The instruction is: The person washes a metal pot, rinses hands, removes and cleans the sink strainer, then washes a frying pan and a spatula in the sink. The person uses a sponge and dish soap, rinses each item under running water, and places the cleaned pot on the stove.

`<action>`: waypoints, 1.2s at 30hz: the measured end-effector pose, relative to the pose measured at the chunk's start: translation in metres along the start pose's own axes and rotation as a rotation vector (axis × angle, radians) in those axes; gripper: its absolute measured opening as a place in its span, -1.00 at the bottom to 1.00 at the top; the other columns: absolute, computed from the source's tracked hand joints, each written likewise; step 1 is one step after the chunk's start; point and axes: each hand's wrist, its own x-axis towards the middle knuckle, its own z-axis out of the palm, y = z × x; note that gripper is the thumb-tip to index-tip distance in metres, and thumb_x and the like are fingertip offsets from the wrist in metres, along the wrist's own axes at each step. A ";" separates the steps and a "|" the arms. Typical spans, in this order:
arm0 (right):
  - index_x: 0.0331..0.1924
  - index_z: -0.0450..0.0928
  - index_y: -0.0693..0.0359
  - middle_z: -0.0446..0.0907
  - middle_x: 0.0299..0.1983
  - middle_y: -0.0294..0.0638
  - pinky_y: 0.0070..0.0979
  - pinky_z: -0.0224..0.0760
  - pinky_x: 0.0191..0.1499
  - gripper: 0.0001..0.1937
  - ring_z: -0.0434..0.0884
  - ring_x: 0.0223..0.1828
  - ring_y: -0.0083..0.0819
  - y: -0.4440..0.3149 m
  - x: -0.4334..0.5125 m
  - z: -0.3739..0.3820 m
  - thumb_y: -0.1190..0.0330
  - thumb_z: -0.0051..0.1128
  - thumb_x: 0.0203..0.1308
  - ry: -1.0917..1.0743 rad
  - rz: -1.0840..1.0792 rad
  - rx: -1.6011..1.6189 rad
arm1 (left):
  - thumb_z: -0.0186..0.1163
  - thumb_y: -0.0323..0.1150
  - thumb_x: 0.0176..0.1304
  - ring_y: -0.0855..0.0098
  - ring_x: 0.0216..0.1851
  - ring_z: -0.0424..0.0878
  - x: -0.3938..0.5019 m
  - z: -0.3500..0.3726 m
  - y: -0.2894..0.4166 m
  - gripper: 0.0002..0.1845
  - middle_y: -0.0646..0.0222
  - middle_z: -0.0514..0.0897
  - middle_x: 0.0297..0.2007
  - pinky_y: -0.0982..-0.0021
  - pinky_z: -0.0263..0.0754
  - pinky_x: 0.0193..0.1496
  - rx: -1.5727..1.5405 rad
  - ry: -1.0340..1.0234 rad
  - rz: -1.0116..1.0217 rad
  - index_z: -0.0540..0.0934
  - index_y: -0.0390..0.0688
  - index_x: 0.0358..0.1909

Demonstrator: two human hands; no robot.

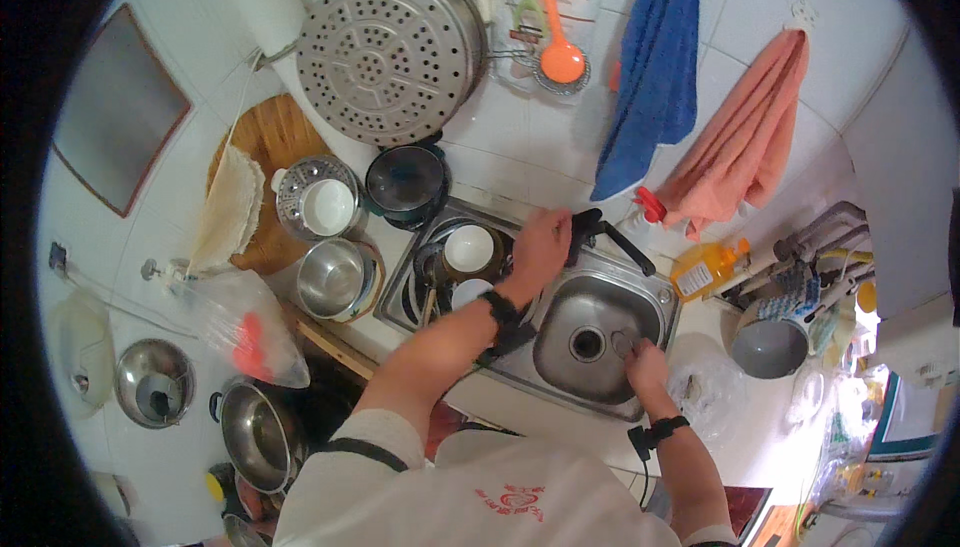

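My left hand point(541, 247) reaches across the double steel sink to the black faucet point(583, 235), right against its body. It is blurred, and I cannot tell whether its fingers grip the faucet. My right hand point(646, 370) is over the right side of the sink basin point(559, 314), pinching a small round thing point(621, 342), perhaps a drain strainer. A round drain point(587, 343) lies at the basin's bottom. In the left basin, partly covered by my left arm, sit a white bowl point(469, 248), a second white bowl point(472, 292) and dark cookware.
Left of the sink stand a steel pot point(330, 277), a colander point(289, 202) holding a white bowl, and a dark pot point(405, 178). Behind are a spray bottle point(646, 209) and an orange soap bottle point(697, 269). Blue point(652, 66) and pink point(750, 126) towels hang above.
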 end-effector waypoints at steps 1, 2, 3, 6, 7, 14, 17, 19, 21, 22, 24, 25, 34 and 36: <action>-0.31 0.56 0.26 0.66 -0.37 0.12 0.03 0.52 -0.20 -0.81 0.66 -0.24 0.14 -0.002 0.000 -0.002 0.31 0.23 0.11 0.001 0.019 0.013 | 0.21 -0.28 0.34 0.05 -0.31 0.60 0.027 -0.006 0.003 -0.80 0.07 0.63 -0.32 0.13 0.51 -0.21 -0.018 0.104 -0.012 0.69 -0.12 -0.11; -0.32 0.56 0.26 0.66 -0.38 0.11 0.02 0.52 -0.20 -0.82 0.67 -0.24 0.13 -0.002 -0.001 -0.003 0.31 0.22 0.12 0.001 0.016 0.011 | 0.20 -0.26 0.35 0.07 -0.29 0.59 0.057 -0.014 0.004 -0.78 0.08 0.63 -0.30 0.16 0.50 -0.18 0.005 0.172 0.002 0.69 -0.13 -0.08; -0.33 0.56 0.26 0.66 -0.40 0.10 0.01 0.52 -0.20 -0.82 0.67 -0.25 0.13 -0.001 -0.001 -0.003 0.32 0.22 0.12 0.002 0.016 0.009 | 0.20 -0.25 0.35 0.08 -0.27 0.59 0.084 -0.021 0.005 -0.75 0.09 0.63 -0.28 0.18 0.49 -0.16 0.013 0.226 -0.008 0.69 -0.13 -0.05; -0.36 0.54 0.28 0.66 -0.44 0.06 -0.06 0.55 -0.27 -0.83 0.70 -0.35 0.05 0.006 -0.002 0.001 0.34 0.21 0.14 0.002 0.044 0.015 | 0.19 -0.27 0.34 0.10 -0.19 0.57 0.143 -0.038 0.008 -0.74 0.13 0.61 -0.21 0.18 0.48 -0.10 -0.003 0.381 0.049 0.68 -0.14 -0.03; -0.37 0.54 0.29 0.66 -0.46 0.04 -0.08 0.56 -0.30 -0.84 0.72 -0.39 0.01 0.010 -0.002 0.003 0.35 0.20 0.14 0.019 0.039 0.028 | 0.21 -0.28 0.31 0.10 -0.17 0.57 0.157 -0.042 0.010 -0.75 0.15 0.58 -0.22 0.18 0.49 -0.09 -0.010 0.415 0.048 0.68 -0.13 -0.04; -0.36 0.58 0.28 0.66 -0.36 0.13 0.00 0.51 -0.20 -0.78 0.66 -0.24 0.15 0.029 -0.008 0.019 0.28 0.30 0.06 -0.084 0.093 0.218 | 0.32 -0.26 0.17 0.13 -0.11 0.56 0.181 -0.045 0.016 -0.75 0.24 0.55 -0.18 0.15 0.49 -0.06 0.210 0.503 -0.030 0.72 -0.09 -0.12; -0.37 0.58 0.29 0.65 -0.36 0.14 0.02 0.50 -0.18 -0.77 0.65 -0.23 0.17 0.030 -0.013 0.020 0.27 0.30 0.05 -0.100 0.108 0.219 | 0.37 -0.24 0.12 0.14 -0.09 0.56 0.186 -0.041 0.016 -0.77 0.25 0.55 -0.17 0.15 0.50 -0.04 0.195 0.543 -0.011 0.74 -0.08 -0.20; -0.41 0.54 0.32 0.62 -0.53 0.05 -0.15 0.54 -0.35 -0.82 0.68 -0.48 -0.08 0.029 -0.018 0.021 0.34 0.21 0.11 -0.022 0.014 0.164 | 0.40 -0.20 0.08 0.14 -0.05 0.56 0.189 -0.040 0.018 -0.73 0.24 0.56 -0.14 0.15 0.49 0.01 0.181 0.569 -0.015 0.74 -0.11 -0.22; -0.42 0.53 0.34 0.62 -0.60 0.01 -0.23 0.57 -0.42 -0.83 0.69 -0.60 -0.18 0.026 -0.025 0.023 0.37 0.18 0.13 0.007 -0.006 0.122 | 0.43 -0.19 0.05 0.15 -0.02 0.56 0.191 -0.042 0.021 -0.71 0.24 0.57 -0.12 0.15 0.49 0.04 0.208 0.565 -0.027 0.74 -0.13 -0.24; -0.41 0.54 0.34 0.62 -0.60 0.02 -0.22 0.57 -0.41 -0.83 0.69 -0.59 -0.15 0.025 -0.027 0.024 0.36 0.18 0.12 0.011 0.000 0.121 | 0.43 -0.19 0.04 0.15 -0.02 0.56 0.193 -0.042 0.023 -0.71 0.24 0.57 -0.11 0.15 0.48 0.04 0.239 0.564 -0.023 0.74 -0.13 -0.24; -0.40 0.56 0.34 0.63 -0.58 0.04 -0.21 0.57 -0.40 -0.82 0.68 -0.57 -0.08 0.023 -0.030 0.027 0.35 0.18 0.11 0.030 -0.002 0.109 | 0.44 -0.19 0.04 0.15 -0.01 0.56 0.196 -0.043 0.024 -0.70 0.23 0.58 -0.12 0.15 0.48 0.05 0.275 0.538 -0.054 0.74 -0.13 -0.23; -0.40 0.57 0.34 0.63 -0.57 0.05 -0.20 0.57 -0.39 -0.82 0.68 -0.55 -0.05 0.024 -0.030 0.030 0.35 0.18 0.11 0.045 -0.009 0.098 | 0.43 -0.19 0.04 0.15 -0.01 0.56 0.198 -0.042 0.023 -0.70 0.23 0.58 -0.12 0.15 0.48 0.05 0.280 0.513 -0.088 0.74 -0.13 -0.23; -0.46 0.60 0.31 0.67 -0.36 0.16 -0.02 0.53 -0.18 -0.73 0.66 -0.25 0.12 0.076 -0.016 0.078 0.21 0.18 0.07 0.111 0.187 0.057 | 0.34 -0.03 0.17 0.04 -0.23 0.68 0.212 -0.053 -0.015 -0.63 0.07 0.67 -0.28 0.03 0.56 -0.20 0.365 0.288 0.049 0.77 0.00 -0.09; -0.36 0.59 0.43 0.67 -0.41 0.20 -0.13 0.59 -0.27 -0.77 0.72 -0.38 -0.02 0.087 -0.020 0.083 0.35 0.16 0.13 0.227 0.345 0.294 | 0.34 0.02 0.13 0.00 -0.13 0.71 0.210 -0.053 -0.004 -0.55 0.05 0.73 -0.20 0.00 0.58 -0.10 0.415 0.227 -0.025 0.75 0.05 0.01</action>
